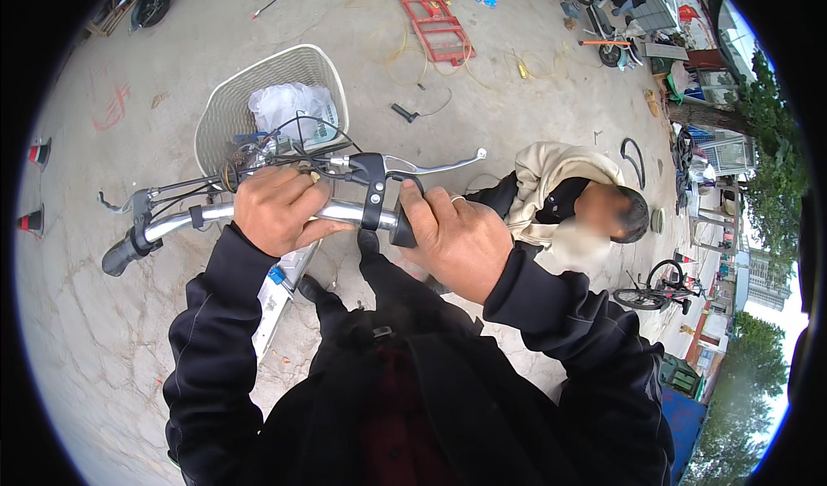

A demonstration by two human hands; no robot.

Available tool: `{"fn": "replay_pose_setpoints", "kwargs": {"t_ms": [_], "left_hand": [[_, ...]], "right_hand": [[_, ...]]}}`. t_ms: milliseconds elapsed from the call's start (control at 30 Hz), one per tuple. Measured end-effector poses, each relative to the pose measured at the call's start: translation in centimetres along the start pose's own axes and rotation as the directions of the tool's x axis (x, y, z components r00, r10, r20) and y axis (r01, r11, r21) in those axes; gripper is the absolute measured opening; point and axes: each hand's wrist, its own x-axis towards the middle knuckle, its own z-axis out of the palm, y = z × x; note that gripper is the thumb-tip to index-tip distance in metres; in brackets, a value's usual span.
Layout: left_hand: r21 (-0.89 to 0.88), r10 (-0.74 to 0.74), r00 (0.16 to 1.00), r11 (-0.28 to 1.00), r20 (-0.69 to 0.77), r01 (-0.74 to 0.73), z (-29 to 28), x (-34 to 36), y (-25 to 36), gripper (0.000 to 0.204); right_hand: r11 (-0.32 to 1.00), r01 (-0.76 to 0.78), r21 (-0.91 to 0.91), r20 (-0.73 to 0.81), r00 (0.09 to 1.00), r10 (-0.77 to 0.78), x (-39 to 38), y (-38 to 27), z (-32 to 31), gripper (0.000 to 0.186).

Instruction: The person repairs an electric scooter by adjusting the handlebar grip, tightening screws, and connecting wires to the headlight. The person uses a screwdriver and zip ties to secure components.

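A silver handlebar (343,211) runs across in front of me. My left hand (280,210) is closed around its middle part, near the cables (284,133). At the bar's right end, my right hand (457,243) grips a short black handlebar grip (402,226), mostly hidden under the fingers. Between the two hands sits a black brake lever bracket (374,186), its silver brake lever (438,167) sticking out to the right. The left end carries a black grip (125,253) and another brake lever (112,204).
A pale woven basket (215,111) holding a white plastic bag (293,107) is beyond the handlebar. A person (564,198) is close on the right. Farther out lie a red metal frame (438,28), a loose cable (435,107) and a bicycle (659,292). Traffic cones (33,221) stand left.
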Motion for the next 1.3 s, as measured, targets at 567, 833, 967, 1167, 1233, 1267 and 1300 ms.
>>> {"fn": "replay_pose_setpoints", "kwargs": {"t_ms": [567, 833, 967, 1167, 1233, 1267, 1300], "left_hand": [[-0.33, -0.211, 0.45, 0.431, 0.868, 0.84, -0.8, 12.9, -1.0, 0.027], [-0.223, -0.209, 0.298, 0.318, 0.931, 0.921, -0.7, 14.3, -1.7, 0.029], [-0.117, -0.213, 0.211, 0.385, 0.954, 0.916, -0.5, 14.4, -1.9, 0.033], [-0.156, -0.343, 0.273, 0.333, 0.899, 0.93, -0.1, 13.0, -1.0, 0.023], [-0.185, -0.429, 0.51, 0.602, 0.745, 0.777, 0.0, 11.9, 0.2, 0.026], [-0.152, -0.446, 0.601, 0.706, 0.663, 0.692, 0.2, 11.3, 0.9, 0.029], [-0.223, -0.424, 0.812, 0.814, 0.401, 0.536, 1.2, 10.7, 1.8, 0.049]], "right_hand": [[0.856, 0.092, 0.509, -0.074, 0.995, -0.063, 1.1, 12.8, 2.3, 0.02], [0.769, 0.225, 0.598, -0.203, 0.971, -0.126, 1.5, 14.0, 4.2, 0.02], [0.763, 0.171, 0.623, -0.19, 0.98, -0.065, 1.1, 13.1, 3.7, 0.022], [0.889, -0.025, 0.458, -0.073, 0.995, 0.065, -0.7, 9.3, -2.2, 0.049], [0.93, -0.005, 0.369, -0.008, 1.0, 0.008, -0.8, 6.0, -3.1, 0.057], [0.954, 0.022, 0.299, 0.013, 1.0, -0.027, -0.4, 4.3, -2.9, 0.06], [0.965, 0.022, 0.261, 0.051, 0.998, -0.036, 0.0, 2.8, -2.4, 0.058]]}}
